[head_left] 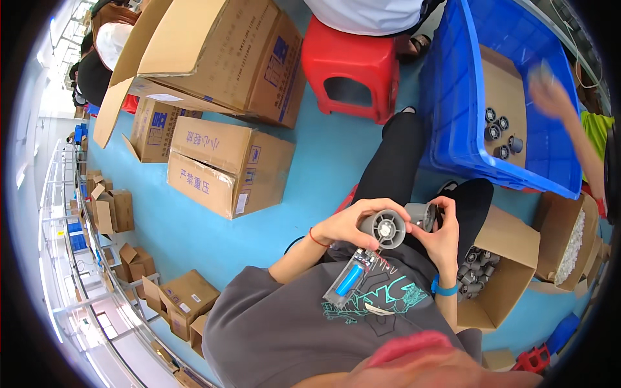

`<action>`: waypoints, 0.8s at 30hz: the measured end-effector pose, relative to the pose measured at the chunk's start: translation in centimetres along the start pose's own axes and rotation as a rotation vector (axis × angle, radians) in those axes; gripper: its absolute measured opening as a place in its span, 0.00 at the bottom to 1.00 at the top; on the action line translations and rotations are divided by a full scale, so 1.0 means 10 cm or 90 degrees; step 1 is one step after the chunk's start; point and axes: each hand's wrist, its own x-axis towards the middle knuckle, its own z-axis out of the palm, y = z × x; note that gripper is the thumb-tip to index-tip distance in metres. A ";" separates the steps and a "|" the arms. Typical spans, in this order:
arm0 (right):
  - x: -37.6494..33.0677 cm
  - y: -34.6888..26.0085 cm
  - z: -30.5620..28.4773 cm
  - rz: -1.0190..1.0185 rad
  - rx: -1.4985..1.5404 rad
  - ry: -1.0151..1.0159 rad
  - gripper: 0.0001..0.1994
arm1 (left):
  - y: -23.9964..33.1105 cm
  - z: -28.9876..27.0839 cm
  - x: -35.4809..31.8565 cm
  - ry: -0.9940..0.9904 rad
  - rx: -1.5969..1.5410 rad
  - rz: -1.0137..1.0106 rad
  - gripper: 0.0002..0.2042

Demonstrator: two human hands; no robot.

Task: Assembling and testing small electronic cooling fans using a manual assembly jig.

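My left hand point(344, 226) is closed round a grey round fan housing point(378, 224) with spokes and a pale hub. From it hangs a small clear-framed assembly with a blue cylindrical battery point(349, 279) and thin wires, in front of my grey shirt. Beside it, my right hand point(442, 240) grips a second grey piece, a hollow cylindrical cover point(422, 214), between thumb and fingers. The two pieces are close together; I cannot tell whether they touch. Both are held above my lap.
A blue crate point(453, 97) ahead on the right holds several grey fan parts point(502, 132); a co-worker's blurred hand point(546, 90) is over it. Right of my legs stands a carton point(498, 310) of grey parts. A red stool point(349, 58) and cartons point(226, 168) stand ahead.
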 end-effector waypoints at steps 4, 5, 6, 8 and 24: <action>0.09 -0.03 0.06 -0.035 -0.076 0.008 0.28 | -0.07 -0.02 0.03 0.006 -0.006 -0.042 0.38; 0.10 -0.01 0.10 -0.084 -0.104 -0.013 0.27 | -0.10 0.01 0.00 0.035 -0.011 -0.038 0.39; 0.12 -0.01 0.14 -0.092 -0.101 -0.025 0.25 | -0.13 0.03 0.00 0.070 -0.025 -0.036 0.39; 0.12 -0.02 0.16 -0.076 -0.118 -0.046 0.25 | -0.18 0.11 0.01 0.144 -0.043 -0.021 0.39; -0.02 0.12 -0.07 -0.017 -0.090 0.018 0.28 | -0.06 -0.05 0.46 0.141 -0.106 0.027 0.37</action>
